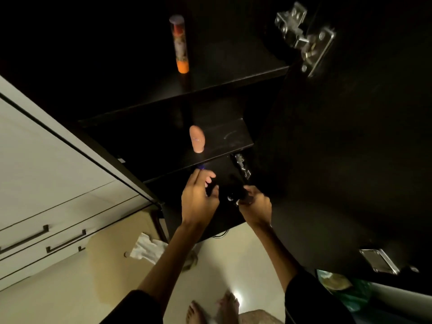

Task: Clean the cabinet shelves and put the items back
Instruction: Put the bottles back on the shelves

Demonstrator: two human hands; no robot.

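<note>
A dark cabinet stands open with black shelves. On the upper shelf (233,80) stands a tall bottle (179,44) with an orange base and a clear cap. A peach tube (197,139) stands on the middle shelf (229,141). Below that shelf, my left hand (198,199) has its fingers curled round a small item with a blue tip (201,168); the item is mostly hidden. My right hand (254,204) grips a dark bottle (236,195) close beside the left hand. Both are in front of the lowest shelf space.
The open cabinet door (350,160) with metal hinges (306,38) fills the right side. White drawers with dark handles (65,240) are on the left. A white cloth (147,250) lies on the pale floor beside my bare feet (215,307).
</note>
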